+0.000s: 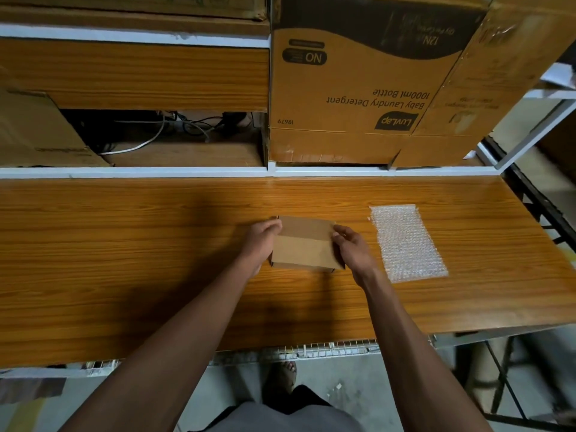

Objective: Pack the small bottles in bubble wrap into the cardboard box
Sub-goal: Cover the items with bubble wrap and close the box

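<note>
Standing behind the wood-grain table (pixel 124 260) at twelve o'clock is a large brown printed carton (pixel 349 88) on a white-framed shelf (pixel 134 172), with loose cables (pixel 162 129) in the gap at eleven o'clock, while a clear rectangular bubble-wrap sheet (pixel 406 241) lies flat at three o'clock, just beside the small plain brown cardboard box (pixel 304 243) at the table's middle. Both bare forearms reach forward from six o'clock: the left hand (pixel 260 244) curls its fingers round the box's left end, and the right hand (pixel 353 246) pinches its right edge. No bottles show, and whether the box is fully folded is unclear.
</note>
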A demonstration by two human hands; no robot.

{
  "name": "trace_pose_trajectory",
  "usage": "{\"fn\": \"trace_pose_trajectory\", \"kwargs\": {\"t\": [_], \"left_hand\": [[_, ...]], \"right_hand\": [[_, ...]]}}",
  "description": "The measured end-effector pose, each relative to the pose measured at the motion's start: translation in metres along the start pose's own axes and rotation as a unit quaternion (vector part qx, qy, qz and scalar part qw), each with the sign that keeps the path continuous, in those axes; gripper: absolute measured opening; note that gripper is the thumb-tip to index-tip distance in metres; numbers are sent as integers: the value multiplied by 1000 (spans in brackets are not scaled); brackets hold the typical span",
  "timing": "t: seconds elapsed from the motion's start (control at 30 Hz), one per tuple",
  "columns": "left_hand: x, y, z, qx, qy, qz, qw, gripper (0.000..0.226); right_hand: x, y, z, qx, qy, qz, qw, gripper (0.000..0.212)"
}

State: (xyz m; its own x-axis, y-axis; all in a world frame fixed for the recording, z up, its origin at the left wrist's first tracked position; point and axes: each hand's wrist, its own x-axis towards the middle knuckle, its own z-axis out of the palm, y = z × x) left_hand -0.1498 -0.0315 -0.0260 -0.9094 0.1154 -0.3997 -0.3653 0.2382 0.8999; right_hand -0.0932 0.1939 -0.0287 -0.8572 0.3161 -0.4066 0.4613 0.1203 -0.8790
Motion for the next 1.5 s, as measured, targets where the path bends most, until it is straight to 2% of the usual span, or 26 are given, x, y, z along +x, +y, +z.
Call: {"fn": "trace_pose_trajectory", "kwargs": {"t": [0.17, 0.3, 0.63, 1.0, 1.2, 1.5], "left_hand": [[-13, -7, 5, 92, 30, 27, 995, 41], [-13, -19, 9, 106, 45, 30, 993, 45], [-6, -39, 16, 157, 76, -7, 985, 56], [-19, -55, 18, 158, 133, -44, 977, 38], [-38, -66, 18, 156, 128, -32, 979, 35], [-48, -67, 19, 159, 124, -24, 979, 37]], "right_hand": [[-5, 14, 5, 32, 54, 18, 998, 49], [-4, 25, 4, 48, 69, 49, 995, 56], [6, 63, 7, 109, 86, 95, 986, 53], [2, 80, 13, -71, 152, 34, 985, 54], [-16, 82, 11, -61, 145, 6, 988, 45], [-23, 78, -5, -79, 62, -23, 995, 41]]}}
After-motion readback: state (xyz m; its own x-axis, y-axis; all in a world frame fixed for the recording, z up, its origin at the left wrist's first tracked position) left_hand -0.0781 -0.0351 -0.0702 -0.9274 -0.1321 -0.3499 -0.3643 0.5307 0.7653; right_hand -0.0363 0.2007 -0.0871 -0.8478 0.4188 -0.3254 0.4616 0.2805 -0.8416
